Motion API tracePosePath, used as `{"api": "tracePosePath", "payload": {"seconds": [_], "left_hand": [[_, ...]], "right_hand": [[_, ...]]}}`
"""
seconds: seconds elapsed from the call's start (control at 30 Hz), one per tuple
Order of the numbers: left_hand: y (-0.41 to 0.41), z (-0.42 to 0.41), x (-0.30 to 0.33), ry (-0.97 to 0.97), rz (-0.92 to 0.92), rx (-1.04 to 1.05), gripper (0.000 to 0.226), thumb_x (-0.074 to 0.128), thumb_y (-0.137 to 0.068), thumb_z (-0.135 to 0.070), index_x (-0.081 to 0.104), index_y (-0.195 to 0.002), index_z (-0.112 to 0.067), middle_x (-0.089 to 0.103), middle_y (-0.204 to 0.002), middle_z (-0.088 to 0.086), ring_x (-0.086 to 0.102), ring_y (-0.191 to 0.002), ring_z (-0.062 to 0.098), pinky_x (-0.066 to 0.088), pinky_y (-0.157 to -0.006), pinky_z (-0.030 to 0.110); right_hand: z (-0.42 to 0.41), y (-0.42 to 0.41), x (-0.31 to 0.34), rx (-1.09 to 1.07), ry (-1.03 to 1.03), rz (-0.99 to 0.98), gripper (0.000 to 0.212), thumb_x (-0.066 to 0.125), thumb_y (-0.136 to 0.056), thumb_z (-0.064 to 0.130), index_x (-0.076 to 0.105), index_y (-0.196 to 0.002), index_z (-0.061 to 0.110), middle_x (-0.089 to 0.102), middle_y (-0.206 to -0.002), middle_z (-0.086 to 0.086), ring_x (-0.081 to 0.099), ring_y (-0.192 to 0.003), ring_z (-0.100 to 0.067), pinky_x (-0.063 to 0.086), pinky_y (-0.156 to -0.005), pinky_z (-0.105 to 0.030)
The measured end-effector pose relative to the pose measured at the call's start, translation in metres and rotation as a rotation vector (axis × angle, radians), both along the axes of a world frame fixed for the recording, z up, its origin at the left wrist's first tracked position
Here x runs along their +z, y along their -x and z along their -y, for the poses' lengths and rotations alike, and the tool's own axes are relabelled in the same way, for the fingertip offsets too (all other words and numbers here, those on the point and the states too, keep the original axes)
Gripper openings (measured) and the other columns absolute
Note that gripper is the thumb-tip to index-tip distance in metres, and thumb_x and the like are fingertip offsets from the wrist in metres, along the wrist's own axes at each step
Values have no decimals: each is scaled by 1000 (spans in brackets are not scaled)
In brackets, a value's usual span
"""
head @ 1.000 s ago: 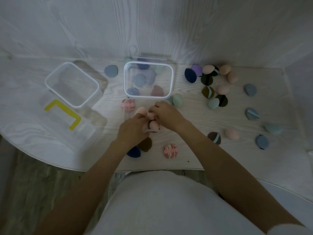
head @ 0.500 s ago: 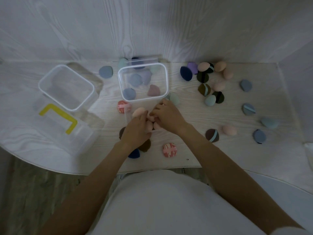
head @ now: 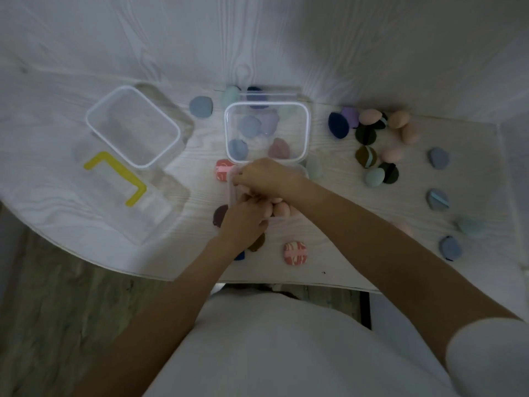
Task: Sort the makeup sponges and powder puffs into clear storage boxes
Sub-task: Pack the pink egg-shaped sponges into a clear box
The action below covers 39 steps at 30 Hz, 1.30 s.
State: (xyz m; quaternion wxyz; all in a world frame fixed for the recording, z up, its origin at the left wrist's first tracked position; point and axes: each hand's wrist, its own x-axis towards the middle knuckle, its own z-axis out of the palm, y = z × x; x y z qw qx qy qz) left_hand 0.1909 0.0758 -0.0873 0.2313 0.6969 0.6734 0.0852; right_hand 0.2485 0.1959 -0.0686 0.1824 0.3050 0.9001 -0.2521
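- Left hand (head: 243, 222) curled over peach sponges (head: 282, 209); seems to hold them, grip partly hidden.
- Right hand (head: 266, 174) touching left, fingers bent; contents can't tell.
- Open clear box w/ puffs (head: 307, 130) directly beyond right hand, nearer to it.

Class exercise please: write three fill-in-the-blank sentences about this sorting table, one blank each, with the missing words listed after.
1. The clear box on the left holds ____ puffs.
2. The lid lying nearest that box has a ____ band.
3. The patterned pink puff lies on the table, nearer the person than both ____.
4. The middle box already holds several ____.

Missing words: no; yellow; hands; puffs
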Motion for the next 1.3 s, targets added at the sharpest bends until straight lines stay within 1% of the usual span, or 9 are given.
{"api": "tracePosePath", "payload": {"seconds": [0.13,0.17,0.3,0.5,0.63,0.8,0.9,1.03,1.3], "left_hand": [[6,1,4,10,32,-39,43,51,-90,-18,45,-133,-13,58,-123,7,53,-104,23,47,-81,31],[6,1,5,15,26,-38,48,52,-90,-20,41,-137,-16,56,-126,5,52,-105,22,46,-80,30],[7,-2,9,42,15,-42,58,55,-90,-25,31,-143,-21,48,-136,1,47,-111,19,43,-86,30],[10,-9,4,93,31,-46,55,56,-89,-27,35,-139,-21,46,-134,3,48,-110,20,45,-87,33],[9,-18,-1,51,131,-36,66,63,-83,-21,31,-140,-9,42,-138,11,40,-124,25,30,-105,35],[5,-31,-9,173,179,-58,106,72,-67,-45,11,-148,-14,23,-152,8,27,-136,21,24,-112,35],[2,-30,-8,157,174,-36,100,74,-71,-35,15,-148,-11,26,-150,8,30,-135,21,23,-112,32],[-1,-33,-9,161,153,-73,89,66,-72,-40,21,-145,-14,34,-144,5,38,-128,20,32,-109,33],[-39,-40,5,102,184,-98,97,71,-74,-23,10,-149,-17,22,-151,5,34,-131,22,39,-100,34]], "right_hand": [[-8,-18,21,170,-80,-18,33,42,-91,30,61,-113,13,60,-108,-1,55,-92,-17,42,-71,-27],[-10,-26,26,222,-175,0,27,45,-91,21,61,-111,12,60,-111,-2,56,-96,-21,41,-69,-31],[-2,-64,26,209,-497,-183,17,72,-64,-1,62,-69,12,63,-66,-2,57,-54,-20,32,-48,-21],[0,-67,16,157,-598,-166,12,64,-64,4,63,-59,15,59,-49,-2,55,-60,-22,24,-66,-27],[4,-70,9,55,-609,-208,12,65,-69,9,67,-60,17,61,-53,3,54,-64,-20,25,-65,-25],[7,-78,-1,-122,-611,-334,14,63,-77,16,73,-68,18,67,-68,4,53,-70,-21,32,-63,-26],[11,-89,-1,-207,-610,-404,19,55,-82,22,73,-82,18,67,-83,-1,56,-80,-25,38,-70,-32],[15,-128,7,-514,-626,-447,15,55,-85,23,69,-91,21,67,-96,2,57,-96,-22,23,-94,-39],[-36,-243,8,-823,-538,-252,30,48,-86,-1,62,-111,5,61,-116,-18,55,-93,-40,39,-78,-41]]}}
